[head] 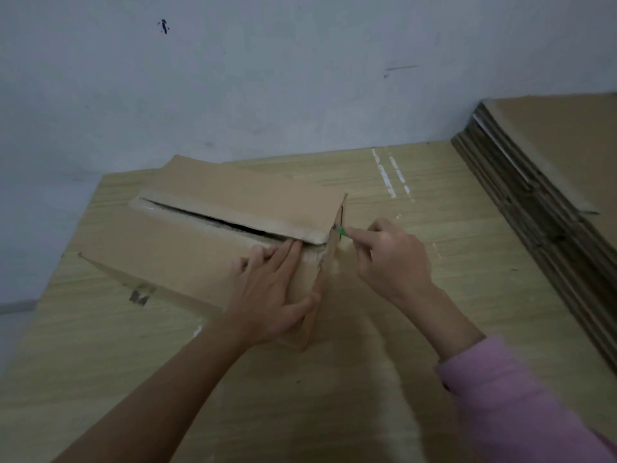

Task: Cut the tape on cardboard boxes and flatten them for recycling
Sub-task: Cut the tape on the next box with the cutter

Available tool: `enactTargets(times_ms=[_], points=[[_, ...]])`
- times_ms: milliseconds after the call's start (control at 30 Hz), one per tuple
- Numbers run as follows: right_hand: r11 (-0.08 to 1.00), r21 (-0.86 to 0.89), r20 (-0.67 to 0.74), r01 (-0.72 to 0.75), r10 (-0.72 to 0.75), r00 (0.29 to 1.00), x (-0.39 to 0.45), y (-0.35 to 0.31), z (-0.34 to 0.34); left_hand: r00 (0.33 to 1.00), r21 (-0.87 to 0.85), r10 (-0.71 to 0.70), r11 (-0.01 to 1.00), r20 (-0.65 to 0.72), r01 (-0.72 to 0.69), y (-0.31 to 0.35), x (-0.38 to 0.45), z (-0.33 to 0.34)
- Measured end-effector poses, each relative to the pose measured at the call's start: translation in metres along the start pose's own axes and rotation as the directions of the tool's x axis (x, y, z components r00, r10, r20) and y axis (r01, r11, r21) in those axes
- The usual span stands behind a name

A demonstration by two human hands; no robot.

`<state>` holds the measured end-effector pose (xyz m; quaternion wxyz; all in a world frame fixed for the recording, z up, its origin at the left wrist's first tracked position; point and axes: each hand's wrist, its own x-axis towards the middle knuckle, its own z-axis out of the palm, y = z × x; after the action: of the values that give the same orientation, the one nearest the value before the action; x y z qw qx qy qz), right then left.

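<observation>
Centrally in the frame, a cardboard box (213, 235) lies on the wooden surface (417, 228), its top seam split open. Left hand (270, 295) presses flat on its near end, fingers straight. Right hand (390, 259) grips a green-tipped cutter (341, 231) against the box's end flap. Flattened cardboard (547, 195) is stacked at right.

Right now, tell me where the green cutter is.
The green cutter is pinched in the right hand, centre-right of the head view, its tip against the near end of the cardboard box that the left hand steadies.
</observation>
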<state>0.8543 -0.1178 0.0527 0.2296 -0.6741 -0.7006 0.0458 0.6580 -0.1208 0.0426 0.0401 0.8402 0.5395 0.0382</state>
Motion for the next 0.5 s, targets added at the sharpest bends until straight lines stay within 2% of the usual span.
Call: enactTargets(times_ms=[100, 233, 367, 500], points=[[0.989, 0.142, -0.060, -0.043, 0.052, 0.997, -0.023, -0.002, 0.000, 0.983, -0.137, 0.018, 0.990, -0.182, -0.043, -0.002, 0.005, 0.002], [0.918, 0.346, 0.003, -0.194, 0.206, 0.979, -0.040, -0.004, -0.006, 0.977, -0.275, -0.008, 0.960, -0.212, -0.052, -0.001, 0.008, 0.000], [0.912, 0.368, 0.032, -0.179, 0.181, 0.983, -0.038, -0.006, -0.009, 0.976, -0.352, -0.028, 0.935, -0.215, -0.050, -0.002, 0.009, -0.002], [0.941, 0.307, 0.072, -0.141, 0.125, 0.990, -0.027, -0.002, -0.008, 0.978, -0.376, -0.040, 0.926, -0.206, -0.042, -0.002, 0.006, -0.002]])
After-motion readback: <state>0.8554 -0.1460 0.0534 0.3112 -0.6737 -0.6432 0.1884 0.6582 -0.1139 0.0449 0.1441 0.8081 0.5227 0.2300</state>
